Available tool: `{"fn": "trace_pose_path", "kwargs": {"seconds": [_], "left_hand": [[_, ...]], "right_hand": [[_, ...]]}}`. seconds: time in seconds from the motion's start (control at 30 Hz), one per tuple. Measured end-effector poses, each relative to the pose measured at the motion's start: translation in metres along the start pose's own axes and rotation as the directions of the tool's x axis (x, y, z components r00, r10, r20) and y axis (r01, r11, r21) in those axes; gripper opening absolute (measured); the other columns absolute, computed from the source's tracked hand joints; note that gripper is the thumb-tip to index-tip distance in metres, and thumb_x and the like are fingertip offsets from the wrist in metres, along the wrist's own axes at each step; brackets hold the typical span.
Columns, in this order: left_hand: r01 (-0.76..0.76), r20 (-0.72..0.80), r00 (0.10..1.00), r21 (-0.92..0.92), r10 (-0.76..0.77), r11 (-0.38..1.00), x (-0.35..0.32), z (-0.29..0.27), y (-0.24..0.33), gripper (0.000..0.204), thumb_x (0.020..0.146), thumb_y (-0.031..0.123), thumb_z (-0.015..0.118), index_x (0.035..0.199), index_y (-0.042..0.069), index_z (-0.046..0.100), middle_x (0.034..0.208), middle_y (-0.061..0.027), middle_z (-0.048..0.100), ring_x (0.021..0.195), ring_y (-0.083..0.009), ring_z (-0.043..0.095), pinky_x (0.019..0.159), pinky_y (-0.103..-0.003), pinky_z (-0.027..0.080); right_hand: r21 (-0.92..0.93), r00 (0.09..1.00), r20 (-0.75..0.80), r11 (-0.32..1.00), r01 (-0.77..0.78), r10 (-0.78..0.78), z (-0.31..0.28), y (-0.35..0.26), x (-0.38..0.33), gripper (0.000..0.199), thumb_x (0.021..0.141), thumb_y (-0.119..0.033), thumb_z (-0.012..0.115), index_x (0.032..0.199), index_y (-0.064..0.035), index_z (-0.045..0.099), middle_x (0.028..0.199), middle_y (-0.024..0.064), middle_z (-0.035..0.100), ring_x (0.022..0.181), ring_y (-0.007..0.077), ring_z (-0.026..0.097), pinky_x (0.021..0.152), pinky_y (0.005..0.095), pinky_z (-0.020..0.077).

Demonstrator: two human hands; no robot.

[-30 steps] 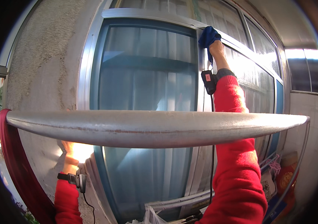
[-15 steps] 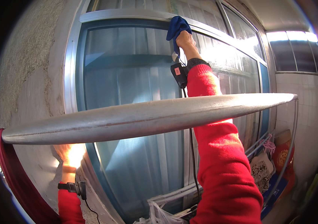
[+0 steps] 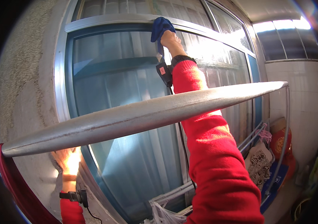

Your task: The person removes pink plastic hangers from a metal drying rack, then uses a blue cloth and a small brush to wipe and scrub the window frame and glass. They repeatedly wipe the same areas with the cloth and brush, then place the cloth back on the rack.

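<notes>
My right arm, in a red sleeve, reaches up past a grey metal pole (image 3: 140,117) that crosses in front of me. At its end my right hand (image 3: 171,39) is closed on a dark blue cloth (image 3: 162,29), which lies against the silver upper rail (image 3: 121,18) of a window. Part of the cloth hangs below the hand. Lower left, beneath the pole, is my left hand (image 3: 69,159), against the wall beside the window frame. Strong sunlight washes it out and the pole covers its fingertips, so its grip is unclear. Both wrists wear black straps with small cabled boxes.
Blue-framed glass (image 3: 125,86) with curtains behind fills the middle. A dark red cloth (image 3: 15,183) hangs from the pole's left end. Low down are white rails and plastic bags (image 3: 164,215). Patterned and red bags (image 3: 259,162) stand at the right, by a tiled wall (image 3: 297,84).
My view has shifted and tilted, so window, pole and right arm sit further left. The blue cloth stays at about the same stretch of rail, still gripped. The left hand has barely moved.
</notes>
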State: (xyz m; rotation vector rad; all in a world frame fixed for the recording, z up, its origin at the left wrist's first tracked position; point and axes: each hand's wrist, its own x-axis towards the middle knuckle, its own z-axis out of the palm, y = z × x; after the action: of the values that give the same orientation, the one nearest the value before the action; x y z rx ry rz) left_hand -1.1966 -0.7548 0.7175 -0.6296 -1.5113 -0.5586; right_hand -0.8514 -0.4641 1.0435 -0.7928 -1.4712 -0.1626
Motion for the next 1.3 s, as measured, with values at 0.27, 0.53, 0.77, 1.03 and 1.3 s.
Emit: {"fn": "trace_pose_path", "kwargs": {"seconds": [0.27,0.53,0.77,1.03,1.3], "left_hand": [[-0.044,-0.027,0.999,0.035,0.045,0.998,-0.002,-0.006,0.008,0.066,0.077,0.034,0.069,0.127,-0.001,0.044,0.132,-0.0266,0.04,0.126,-0.043,0.034,0.109,-0.053,0.023],[0.203,0.134,0.978,-0.772,-0.158,0.603,-0.014,0.027,-0.002,0.051,0.087,0.035,0.057,0.127,0.004,0.047,0.127,-0.0199,0.047,0.12,-0.0384,0.039,0.103,-0.051,0.028],[-0.014,-0.077,0.997,-0.168,0.001,0.986,-0.007,0.018,-0.008,0.071,0.091,0.045,0.042,0.142,-0.002,0.026,0.146,-0.0247,0.026,0.136,-0.0405,0.024,0.112,-0.052,0.018],[-0.082,-0.118,0.985,0.298,0.122,0.951,-0.002,0.02,-0.015,0.078,0.091,0.05,0.039,0.146,-0.002,0.019,0.153,-0.0216,0.017,0.142,-0.0365,0.017,0.112,-0.052,0.017],[-0.048,-0.038,0.997,0.265,0.06,0.963,-0.004,0.016,-0.013,0.087,0.084,0.048,0.052,0.146,-0.002,0.018,0.153,-0.0202,0.018,0.141,-0.0357,0.019,0.111,-0.053,0.022]], "right_hand": [[0.016,1.0,-0.013,1.0,0.004,-0.004,0.008,0.004,0.002,0.034,0.086,-0.015,0.05,0.115,-0.0027,0.062,0.117,0.0237,0.061,0.112,0.0401,0.057,0.095,0.0456,0.045],[0.039,0.997,-0.079,0.999,-0.008,0.011,0.007,0.008,0.013,0.033,0.085,-0.016,0.052,0.112,-0.0022,0.063,0.114,0.0242,0.062,0.109,0.0406,0.058,0.094,0.0452,0.0452],[0.095,0.984,-0.177,0.995,0.032,-0.015,0.016,-0.008,0.029,0.03,0.087,-0.019,0.05,0.104,-0.0017,0.067,0.108,0.0231,0.064,0.104,0.0391,0.061,0.09,0.0446,0.0475],[-0.165,0.874,-0.184,0.891,0.423,-0.449,0.026,-0.048,0.031,0.028,0.088,-0.017,0.047,0.11,-0.0037,0.06,0.098,0.0228,0.066,0.093,0.0404,0.064,0.082,0.0481,0.0501],[-0.082,0.985,-0.159,0.995,0.058,-0.071,-0.002,0.048,0.065,0.032,0.086,-0.016,0.047,0.113,-0.0063,0.061,0.116,0.023,0.061,0.112,0.0393,0.057,0.093,0.0453,0.0456]]}}
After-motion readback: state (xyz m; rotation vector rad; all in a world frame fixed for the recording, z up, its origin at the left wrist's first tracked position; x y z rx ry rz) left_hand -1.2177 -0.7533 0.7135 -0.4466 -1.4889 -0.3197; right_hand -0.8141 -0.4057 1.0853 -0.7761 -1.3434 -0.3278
